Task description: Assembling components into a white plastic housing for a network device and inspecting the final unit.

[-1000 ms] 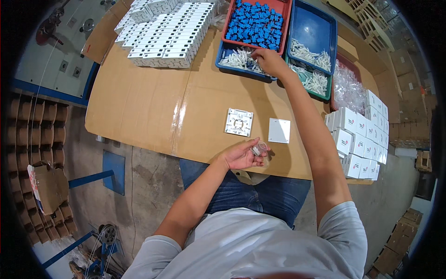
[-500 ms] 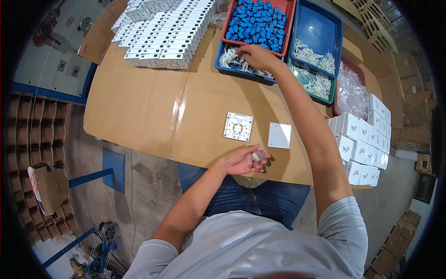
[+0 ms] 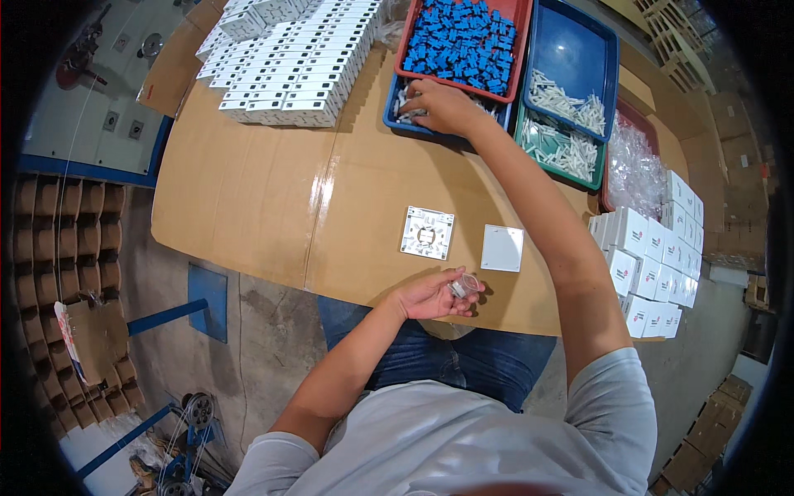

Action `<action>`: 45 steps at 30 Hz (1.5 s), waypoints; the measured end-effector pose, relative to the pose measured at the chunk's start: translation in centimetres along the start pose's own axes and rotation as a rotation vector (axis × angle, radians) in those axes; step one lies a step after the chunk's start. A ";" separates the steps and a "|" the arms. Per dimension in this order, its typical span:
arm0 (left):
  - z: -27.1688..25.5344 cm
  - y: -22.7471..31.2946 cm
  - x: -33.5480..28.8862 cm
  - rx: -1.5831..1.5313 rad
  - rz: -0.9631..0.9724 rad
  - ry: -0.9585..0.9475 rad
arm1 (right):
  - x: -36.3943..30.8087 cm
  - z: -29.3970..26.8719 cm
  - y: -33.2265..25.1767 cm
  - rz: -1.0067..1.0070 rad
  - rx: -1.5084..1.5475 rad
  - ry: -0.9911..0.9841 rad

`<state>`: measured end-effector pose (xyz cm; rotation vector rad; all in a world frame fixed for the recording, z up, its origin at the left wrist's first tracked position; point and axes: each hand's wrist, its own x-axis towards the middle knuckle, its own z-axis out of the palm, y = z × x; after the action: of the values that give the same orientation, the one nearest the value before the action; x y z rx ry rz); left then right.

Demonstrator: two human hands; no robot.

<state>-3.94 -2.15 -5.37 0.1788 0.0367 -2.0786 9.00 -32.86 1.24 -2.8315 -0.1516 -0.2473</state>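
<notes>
At the table's near edge, my left hand [image 3: 432, 298] is palm up, its fingers curled around a small clear plastic bag [image 3: 466, 285] with something whitish inside. My right hand [image 3: 445, 107] reaches into the blue tray [image 3: 389, 116] of small white plastic pieces. Its fingers are bent but apart over the pieces; the fingertips are partly lost among them, and no held piece shows. A square white switch-like base plate [image 3: 427, 232] with a round metal centre lies on the cardboard. Beside it, to the right, is a plain white square cover [image 3: 502, 248].
A red tray [image 3: 399, 59] of blue connectors overlaps the blue tray. To the right, another blue tray [image 3: 571, 50] sits over a green tray [image 3: 571, 169], both with white pieces. Clear bags [image 3: 635, 161], white boxes [image 3: 645, 269] and stacked white units [image 3: 289, 74] flank the cardboard-covered table.
My right hand has shifted slightly left and down within the tray, its fingers now spread wider over the white pieces. The left hand keeps the bag; the whole view has shifted slightly.
</notes>
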 end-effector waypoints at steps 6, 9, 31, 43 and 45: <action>0.6 0.2 -0.3 0.002 -0.006 0.017 | -0.5 -0.5 1.3 0.093 -0.082 -0.017; 0.7 0.2 -0.2 -0.023 -0.024 0.010 | -1.0 -1.7 1.9 0.193 0.048 0.001; 0.7 0.1 -0.1 0.050 -0.011 0.040 | -4.0 -5.6 0.6 0.520 0.244 -0.231; 0.0 0.0 -0.2 -0.020 0.000 0.003 | -5.9 -9.3 2.4 0.552 0.050 0.106; -0.1 0.0 -0.1 -0.043 -0.009 -0.017 | -6.6 -9.9 1.1 0.613 -0.186 0.024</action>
<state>-3.90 -2.01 -5.47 0.1357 0.0717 -2.0864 1.15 -37.41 9.07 -2.8840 0.7677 -0.1606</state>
